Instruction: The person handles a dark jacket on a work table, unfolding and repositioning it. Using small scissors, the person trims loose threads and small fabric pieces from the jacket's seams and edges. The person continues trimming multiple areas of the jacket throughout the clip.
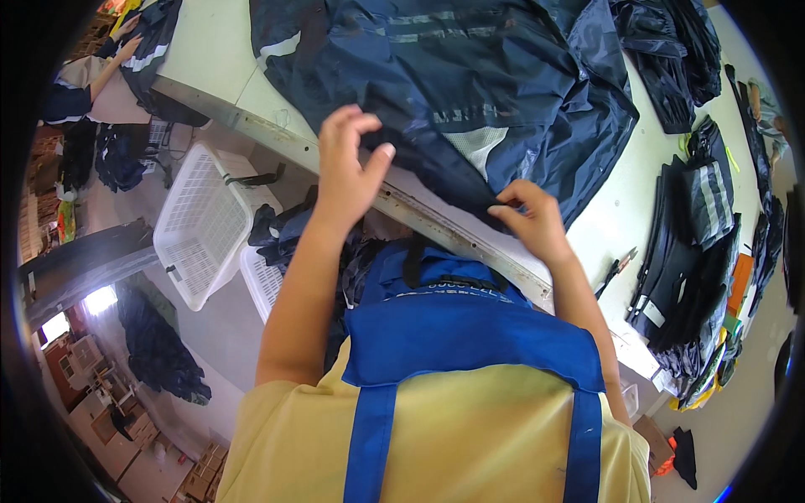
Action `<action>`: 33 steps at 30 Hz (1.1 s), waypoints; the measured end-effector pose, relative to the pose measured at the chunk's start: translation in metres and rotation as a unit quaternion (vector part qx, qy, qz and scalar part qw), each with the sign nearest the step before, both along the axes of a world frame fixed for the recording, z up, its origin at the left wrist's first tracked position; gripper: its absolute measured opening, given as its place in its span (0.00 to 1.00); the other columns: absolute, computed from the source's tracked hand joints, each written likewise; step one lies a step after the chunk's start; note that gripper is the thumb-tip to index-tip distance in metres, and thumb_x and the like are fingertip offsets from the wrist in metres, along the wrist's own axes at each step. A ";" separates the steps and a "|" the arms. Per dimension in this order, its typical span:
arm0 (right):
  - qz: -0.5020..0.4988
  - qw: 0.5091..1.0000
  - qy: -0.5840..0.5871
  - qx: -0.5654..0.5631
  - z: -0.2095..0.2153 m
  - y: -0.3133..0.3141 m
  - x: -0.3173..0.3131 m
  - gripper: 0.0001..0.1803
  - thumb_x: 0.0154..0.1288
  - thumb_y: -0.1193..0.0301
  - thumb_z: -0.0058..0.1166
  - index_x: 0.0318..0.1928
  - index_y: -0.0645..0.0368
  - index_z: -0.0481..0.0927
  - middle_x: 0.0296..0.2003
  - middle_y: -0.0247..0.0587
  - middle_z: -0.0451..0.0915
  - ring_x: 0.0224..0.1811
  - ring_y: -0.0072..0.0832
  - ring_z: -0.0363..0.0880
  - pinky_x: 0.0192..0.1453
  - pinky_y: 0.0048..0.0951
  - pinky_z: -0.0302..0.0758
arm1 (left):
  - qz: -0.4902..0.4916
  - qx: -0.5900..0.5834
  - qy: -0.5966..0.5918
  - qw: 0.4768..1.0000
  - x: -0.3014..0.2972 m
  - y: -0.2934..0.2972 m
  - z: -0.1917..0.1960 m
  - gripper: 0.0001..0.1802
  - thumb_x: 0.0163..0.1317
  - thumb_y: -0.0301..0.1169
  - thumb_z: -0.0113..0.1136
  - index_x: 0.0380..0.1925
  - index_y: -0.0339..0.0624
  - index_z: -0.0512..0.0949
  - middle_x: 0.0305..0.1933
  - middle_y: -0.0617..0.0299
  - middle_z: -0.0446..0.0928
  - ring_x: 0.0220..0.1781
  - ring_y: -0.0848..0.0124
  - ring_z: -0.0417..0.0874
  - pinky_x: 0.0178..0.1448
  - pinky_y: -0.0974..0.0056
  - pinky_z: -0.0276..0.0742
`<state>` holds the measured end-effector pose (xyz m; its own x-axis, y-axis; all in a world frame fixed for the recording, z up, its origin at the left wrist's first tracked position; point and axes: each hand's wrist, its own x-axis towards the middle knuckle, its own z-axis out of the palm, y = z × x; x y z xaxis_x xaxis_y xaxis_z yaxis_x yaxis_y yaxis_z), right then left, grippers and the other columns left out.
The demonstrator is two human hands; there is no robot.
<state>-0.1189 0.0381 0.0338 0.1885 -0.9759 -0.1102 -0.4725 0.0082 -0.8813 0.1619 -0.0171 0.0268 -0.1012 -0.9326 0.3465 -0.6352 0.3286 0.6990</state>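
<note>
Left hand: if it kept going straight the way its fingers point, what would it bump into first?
Probably the dark blue jacket spread on the table. The left hand already pinches its near edge, fingers aimed across the cloth, though depth is hard to judge.

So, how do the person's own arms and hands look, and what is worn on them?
Both forearms are bare: no long sleeves, no gloves. The left hand and the right hand show no ring, watch or bracelet that I can make out. The upper arms come out of a pale yellow short-sleeved shirt. Over it lies a blue apron with blue straps.
</note>
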 end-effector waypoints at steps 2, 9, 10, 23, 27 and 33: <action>-0.015 0.993 -0.095 0.075 0.001 -0.004 -0.019 0.07 0.54 0.78 0.62 0.30 0.64 0.76 0.26 0.31 0.74 0.29 0.19 0.71 0.36 0.22 0.68 | 0.012 0.012 -0.033 0.999 0.018 -0.020 -0.011 0.36 0.57 0.32 0.61 0.64 0.36 0.59 0.69 0.43 0.57 0.69 0.54 0.61 0.69 0.58 0.58; -0.006 0.981 -0.133 0.143 0.006 -0.003 -0.055 0.06 0.56 0.77 0.61 0.32 0.62 0.76 0.28 0.27 0.73 0.32 0.15 0.69 0.38 0.18 0.66 | -0.130 -0.015 -0.095 0.987 -0.041 -0.039 0.039 0.40 0.46 0.53 0.69 0.60 0.56 0.68 0.69 0.42 0.56 0.72 0.45 0.54 0.71 0.42 0.47; -0.008 0.976 -0.149 0.157 0.006 -0.001 -0.059 0.06 0.57 0.77 0.61 0.33 0.61 0.76 0.28 0.27 0.73 0.32 0.15 0.69 0.37 0.18 0.66 | -0.192 -0.011 -0.169 0.967 -0.046 -0.040 0.043 0.34 0.48 0.51 0.68 0.56 0.55 0.72 0.68 0.49 0.61 0.73 0.49 0.54 0.72 0.42 0.44; -0.094 0.968 0.035 -0.229 0.060 0.020 -0.022 0.20 0.45 0.79 0.67 0.43 0.60 0.82 0.36 0.42 0.77 0.35 0.32 0.75 0.39 0.28 0.73 | -0.411 0.446 0.077 0.792 -0.104 -0.040 0.057 0.12 0.67 0.35 0.56 0.32 0.37 0.76 0.23 0.73 0.67 0.28 0.82 0.62 0.32 0.72 0.61; -0.091 0.955 0.040 -0.279 0.051 0.012 -0.024 0.10 0.48 0.80 0.65 0.34 0.62 0.82 0.31 0.40 0.77 0.33 0.34 0.76 0.37 0.29 0.73 | -0.432 0.404 0.063 0.804 -0.113 -0.037 0.060 0.12 0.67 0.35 0.56 0.33 0.36 0.76 0.23 0.73 0.67 0.28 0.82 0.63 0.32 0.72 0.62; -0.143 0.975 -0.154 -0.068 0.055 0.028 -0.041 0.01 0.59 0.79 0.57 0.31 0.63 0.79 0.31 0.37 0.77 0.33 0.23 0.73 0.37 0.24 0.70 | -0.406 0.423 0.046 0.809 -0.114 -0.033 0.065 0.11 0.66 0.35 0.56 0.32 0.36 0.75 0.22 0.71 0.67 0.27 0.82 0.63 0.32 0.72 0.62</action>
